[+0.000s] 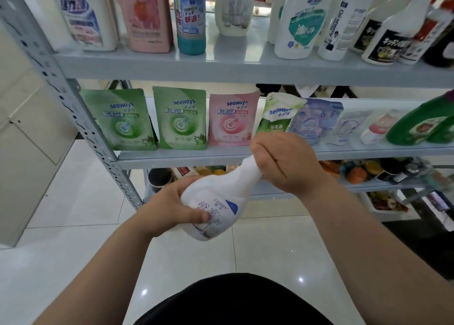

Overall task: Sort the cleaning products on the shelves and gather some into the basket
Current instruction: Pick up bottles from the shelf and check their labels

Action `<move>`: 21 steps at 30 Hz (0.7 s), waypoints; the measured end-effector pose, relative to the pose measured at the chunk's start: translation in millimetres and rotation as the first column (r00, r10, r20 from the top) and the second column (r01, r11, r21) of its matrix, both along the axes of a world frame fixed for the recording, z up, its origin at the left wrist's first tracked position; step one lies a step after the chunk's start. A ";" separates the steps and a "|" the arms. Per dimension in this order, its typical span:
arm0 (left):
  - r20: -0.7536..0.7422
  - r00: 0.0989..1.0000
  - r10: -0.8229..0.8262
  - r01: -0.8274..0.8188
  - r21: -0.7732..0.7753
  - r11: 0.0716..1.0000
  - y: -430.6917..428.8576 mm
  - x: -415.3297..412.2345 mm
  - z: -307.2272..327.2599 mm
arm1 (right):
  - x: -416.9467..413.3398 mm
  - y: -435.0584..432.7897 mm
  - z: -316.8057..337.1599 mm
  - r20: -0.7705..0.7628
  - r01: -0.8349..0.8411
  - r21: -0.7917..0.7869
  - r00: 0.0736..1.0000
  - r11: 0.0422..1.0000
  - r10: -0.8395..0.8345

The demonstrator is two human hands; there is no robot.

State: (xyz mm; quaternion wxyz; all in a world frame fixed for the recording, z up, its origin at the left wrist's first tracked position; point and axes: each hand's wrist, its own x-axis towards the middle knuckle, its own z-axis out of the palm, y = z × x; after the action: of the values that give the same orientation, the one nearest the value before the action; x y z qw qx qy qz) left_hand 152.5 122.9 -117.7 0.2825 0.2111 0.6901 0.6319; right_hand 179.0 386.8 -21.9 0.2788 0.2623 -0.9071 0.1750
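Observation:
I hold a white cleaner bottle (216, 199) tilted in front of the shelves, its neck pointing up and right. My left hand (172, 208) grips its wide body from the left, thumb across the printed label. My right hand (282, 162) is curled round the neck and hides the top. Behind it, the middle shelf (186, 160) carries green refill pouches (119, 120), a pink pouch (232, 121) and a leaning white-green pouch (276, 114). No basket is in view.
The top shelf (221, 66) carries a pink bottle (147, 14), a blue spray can (190, 17) and several white bottles (299, 22). A green jug (425, 123) stands at the right of the middle shelf. Lower shelves are cluttered with jars. White tiled floor lies below.

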 end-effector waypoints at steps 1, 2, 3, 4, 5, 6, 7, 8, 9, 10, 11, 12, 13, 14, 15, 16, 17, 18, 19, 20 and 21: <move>-0.049 0.997 0.060 -0.062 -0.042 0.997 -0.4 0.6 -0.3 | -3.6 -2.9 1.2 0.049 0.046 -0.003 0.998 0.999 -0.046; -0.113 0.986 0.118 -0.129 -0.087 0.988 -0.3 1.6 -0.5 | -6.9 -5.4 1.3 0.126 0.112 -0.010 0.986 0.994 -0.110; -0.177 0.970 0.166 -0.188 -0.119 0.975 0.1 2.7 0.4 | -11.1 -7.4 1.4 0.214 0.186 -0.026 0.961 0.982 -0.176; -0.231 0.951 0.206 -0.240 -0.127 0.963 1.3 3.9 2.1 | -15.7 -8.3 1.6 0.300 0.266 -0.049 0.923 0.963 -0.240; -0.268 0.932 0.242 -0.282 -0.120 0.952 2.6 4.9 4.6 | -20.1 -9.5 2.7 0.373 0.334 -0.075 0.883 0.939 -0.284; -0.283 0.919 0.274 -0.316 -0.112 0.942 5.1 5.1 7.2 | -23.2 -11.1 3.4 0.430 0.374 -0.126 0.855 0.919 -0.289; -0.278 0.912 0.302 -0.341 -0.100 0.935 7.7 5.2 9.7 | -24.2 -12.7 3.3 0.472 0.386 -0.220 0.845 0.896 -0.249; -0.255 0.910 0.327 -0.356 -0.077 0.931 11.0 5.5 11.7 | -24.5 -14.6 1.1 0.494 0.360 -0.351 0.855 0.864 -0.156; -0.208 0.914 0.348 -0.363 -0.040 0.931 14.4 5.0 13.3 | -23.6 -16.8 -1.6 0.495 0.316 -0.486 0.868 0.815 -0.041; -0.146 0.919 0.367 -0.370 0.009 0.929 18.9 3.7 15.0 | -22.1 -18.7 -6.7 0.502 0.281 -0.580 0.863 0.765 0.063; -0.077 0.920 0.385 -0.381 0.064 0.922 23.8 1.0 17.7 | -20.0 -21.0 -12.6 0.522 0.263 -0.638 0.838 0.724 0.156; -0.007 0.918 0.396 -0.393 0.119 0.912 29.2 -3.1 21.5 | -18.4 -23.1 -20.1 0.539 0.248 -0.667 0.811 0.702 0.226; 0.059 0.914 0.401 -0.405 0.170 0.898 34.8 -8.3 26.3 | -17.3 -25.7 -26.3 0.550 0.237 -0.684 0.789 0.690 0.274; 0.108 0.909 0.404 -0.418 0.212 0.884 40.4 -15.4 30.9 | -18.4 -27.2 -31.7 0.555 0.236 -0.693 0.778 0.682 0.294; 0.144 0.902 0.407 -0.431 0.238 0.871 46.3 -22.9 35.9 | -21.1 -27.8 -33.6 0.552 0.246 -0.714 0.773 0.656 0.311; 0.170 0.897 0.409 -0.441 0.250 0.862 52.8 -31.0 40.9 | -25.9 -26.2 -33.4 0.542 0.259 -0.740 0.776 0.620 0.322; 0.186 0.893 0.410 -0.446 0.252 0.859 59.3 -38.6 46.2 | -31.7 -22.9 -29.9 0.528 0.269 -0.760 0.787 0.591 0.320; 0.192 0.892 0.408 -0.447 0.251 0.859 66.3 -46.2 50.7 | -38.8 -17.6 -26.1 0.515 0.272 -0.769 0.801 0.579 0.306; 0.185 0.894 0.408 -0.445 0.255 0.859 73.5 -52.8 56.2 | -46.3 -11.8 -20.8 0.496 0.263 -0.780 0.814 0.567 0.304; 0.165 0.897 0.409 -0.440 0.266 0.858 81.2 -59.0 62.6 | -54.6 -4.8 -15.9 0.477 0.252 -0.794 0.823 0.554 0.308; 0.136 0.901 0.413 -0.435 0.275 0.858 88.0 -64.7 69.4 | -62.9 1.9 -11.0 0.455 0.244 -0.814 0.832 0.528 0.317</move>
State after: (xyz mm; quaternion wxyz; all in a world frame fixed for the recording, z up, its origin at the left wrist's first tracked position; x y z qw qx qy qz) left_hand 87.8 210.9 -48.3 0.1262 0.0712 0.6055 0.7825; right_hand 116.1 388.6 -32.9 0.0913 0.0505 -0.7381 0.6665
